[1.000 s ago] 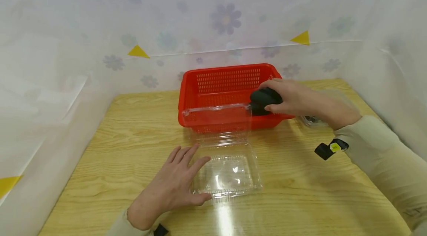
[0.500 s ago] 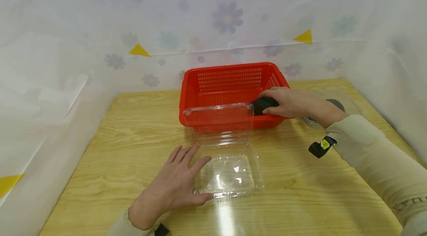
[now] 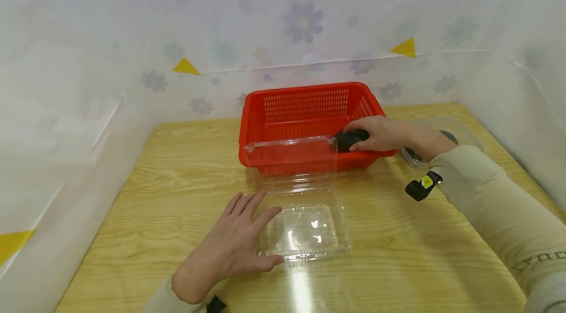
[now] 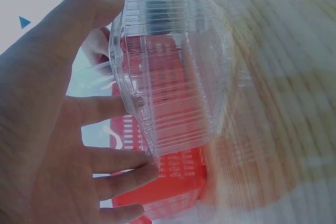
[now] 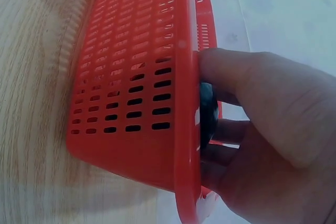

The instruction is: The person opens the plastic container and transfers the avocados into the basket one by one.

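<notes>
My right hand point(image 3: 376, 135) point(image 5: 252, 129) grips a dark rounded object point(image 3: 349, 140) point(image 5: 208, 113) inside the near right corner of the red slotted basket point(image 3: 309, 101) point(image 5: 136, 93). My left hand point(image 3: 234, 246) point(image 4: 58, 129) lies flat on the wooden table point(image 3: 146, 190), straight fingers touching the left side of an open clear plastic clamshell box point(image 3: 305, 227) point(image 4: 168, 77). The box's lid point(image 3: 289, 153) stands up against the basket's front wall.
Another clear plastic container point(image 3: 415, 156) lies on the table right of the basket, partly hidden behind my right wrist. Floral plastic sheeting point(image 3: 300, 23) walls in the table at the back and both sides.
My right hand has lowered the dark object deeper into the basket's near right corner. The left hand and the clamshell box have stayed in place.
</notes>
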The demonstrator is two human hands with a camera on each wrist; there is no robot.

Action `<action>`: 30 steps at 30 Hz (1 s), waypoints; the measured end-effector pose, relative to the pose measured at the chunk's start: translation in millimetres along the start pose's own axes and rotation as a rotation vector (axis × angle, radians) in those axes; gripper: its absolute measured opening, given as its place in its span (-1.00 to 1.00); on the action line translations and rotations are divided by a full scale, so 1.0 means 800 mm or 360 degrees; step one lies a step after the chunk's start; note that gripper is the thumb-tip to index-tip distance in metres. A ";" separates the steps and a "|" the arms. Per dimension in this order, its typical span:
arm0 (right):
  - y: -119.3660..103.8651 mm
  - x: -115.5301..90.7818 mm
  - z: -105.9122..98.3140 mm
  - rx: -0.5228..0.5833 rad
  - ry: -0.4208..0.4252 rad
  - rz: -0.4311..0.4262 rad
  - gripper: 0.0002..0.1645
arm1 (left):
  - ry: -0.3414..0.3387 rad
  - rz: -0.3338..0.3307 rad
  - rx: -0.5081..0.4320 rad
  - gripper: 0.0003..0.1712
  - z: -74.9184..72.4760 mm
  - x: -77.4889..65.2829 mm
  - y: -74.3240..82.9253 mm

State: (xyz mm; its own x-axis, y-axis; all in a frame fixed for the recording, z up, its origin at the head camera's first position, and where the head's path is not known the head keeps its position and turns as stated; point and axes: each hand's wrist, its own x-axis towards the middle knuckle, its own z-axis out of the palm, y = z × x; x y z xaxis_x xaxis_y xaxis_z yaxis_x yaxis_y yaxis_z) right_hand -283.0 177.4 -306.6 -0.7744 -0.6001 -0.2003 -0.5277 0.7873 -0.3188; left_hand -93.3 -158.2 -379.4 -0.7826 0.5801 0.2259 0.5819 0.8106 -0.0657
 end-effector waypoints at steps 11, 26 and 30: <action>0.008 0.001 0.005 0.0003 -0.0019 -0.0043 -0.49 | -0.0008 -0.0005 0.0001 -0.01 0.001 0.000 0.000; 0.016 -0.014 0.009 0.0106 0.0321 -0.0107 -0.74 | 0.0007 0.0052 -0.0083 -0.20 0.001 -0.002 0.000; 0.016 -0.020 0.008 0.0126 0.0396 -0.0118 -0.73 | 0.0091 0.0220 -0.0158 -0.49 0.002 -0.002 0.001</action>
State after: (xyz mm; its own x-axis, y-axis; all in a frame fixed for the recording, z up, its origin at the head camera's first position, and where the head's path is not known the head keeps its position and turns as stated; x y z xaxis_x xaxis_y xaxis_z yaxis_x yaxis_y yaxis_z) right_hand -275.3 196.3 -313.5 -0.8017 -0.5949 0.0572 -0.5648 0.7230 -0.3978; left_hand -92.3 -158.2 -381.4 -0.6814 0.6776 0.2766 0.7043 0.7099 -0.0040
